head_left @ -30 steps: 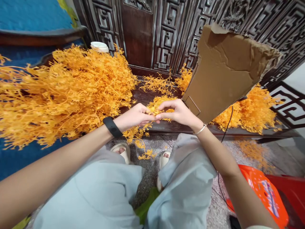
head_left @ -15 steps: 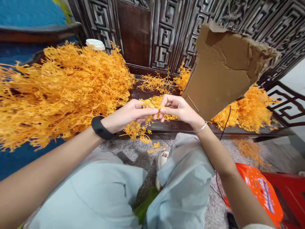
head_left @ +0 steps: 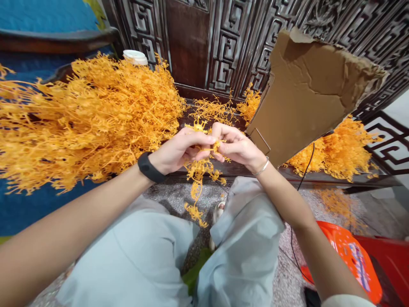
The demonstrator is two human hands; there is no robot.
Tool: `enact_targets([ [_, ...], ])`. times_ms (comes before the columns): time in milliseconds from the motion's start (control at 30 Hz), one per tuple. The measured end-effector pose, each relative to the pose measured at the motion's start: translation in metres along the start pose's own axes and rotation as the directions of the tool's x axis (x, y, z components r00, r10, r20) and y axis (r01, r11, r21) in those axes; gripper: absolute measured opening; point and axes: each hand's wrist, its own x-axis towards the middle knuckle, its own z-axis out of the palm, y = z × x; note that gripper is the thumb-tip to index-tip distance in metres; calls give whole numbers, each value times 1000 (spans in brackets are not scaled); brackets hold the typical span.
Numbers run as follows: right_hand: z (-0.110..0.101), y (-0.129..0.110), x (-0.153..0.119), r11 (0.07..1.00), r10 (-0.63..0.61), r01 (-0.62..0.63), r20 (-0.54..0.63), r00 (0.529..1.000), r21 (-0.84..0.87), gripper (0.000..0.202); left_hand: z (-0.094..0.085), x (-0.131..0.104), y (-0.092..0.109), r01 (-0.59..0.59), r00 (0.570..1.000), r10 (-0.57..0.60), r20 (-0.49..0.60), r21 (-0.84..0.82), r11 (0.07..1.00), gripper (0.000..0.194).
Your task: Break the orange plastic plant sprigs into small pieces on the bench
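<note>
In the middle of the view my two hands meet, fingertips close together. My left hand [head_left: 191, 145], with a black band on its wrist, is closed in a pinch on an orange plastic sprig [head_left: 200, 172] whose thin branches dangle below the fingers. My right hand [head_left: 234, 145], a bangle at its wrist, pinches a small piece of the same sprig between thumb and fingers. The curled fingers hide part of it. Just left of my hands rises a big heap of orange plastic sprigs [head_left: 128, 115].
A torn cardboard sheet [head_left: 306, 94] leans at the right before another orange pile [head_left: 341, 149]. Behind stands a carved dark wood bench back [head_left: 188, 42]. A white round lid [head_left: 135, 57] sits behind the heap. An orange stool [head_left: 351, 260] and a dark cable [head_left: 306, 168] are at lower right.
The left hand has turned somewhat, and the sprig's hanging end has swung lower, over my lap. The whole view has shifted slightly; both hands still grip the sprig.
</note>
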Motion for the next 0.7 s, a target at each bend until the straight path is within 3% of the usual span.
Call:
enact_targets([
  [100, -6, -4, -1, 999, -16, 12, -120, 993, -35, 28, -6, -4, 8, -120, 993, 121, -8, -188, 975, 59],
  [200, -20, -12, -5, 987, -84, 30, -353, 932, -155, 20, -17, -10, 11, -171, 985, 166, -40, -215, 961, 60],
  [300, -41, -13, -8, 977, -104, -20, -556, 825, -213, 15, -24, -14, 6, -69, 993, 59, -101, -101, 992, 46],
  [400, -63, 2, -7, 976, 45, -181, -704, 708, -120, 10, -20, -11, -5, 49, 989, -43, -139, 42, 998, 30],
  [533, -87, 32, 2, 922, 210, -388, -833, 512, -5, 3, -8, 2, -17, 155, 988, -146, -57, 200, 967, 20],
  [633, -99, 53, 8, 797, 167, -592, -900, 403, -117, 4, -2, 12, -23, 155, 987, -162, -6, 315, 936, 22],
  [700, -106, 64, 10, 670, 117, -714, -921, 371, -202, 13, -1, 16, -25, 150, 985, -170, 17, 386, 910, 25],
])
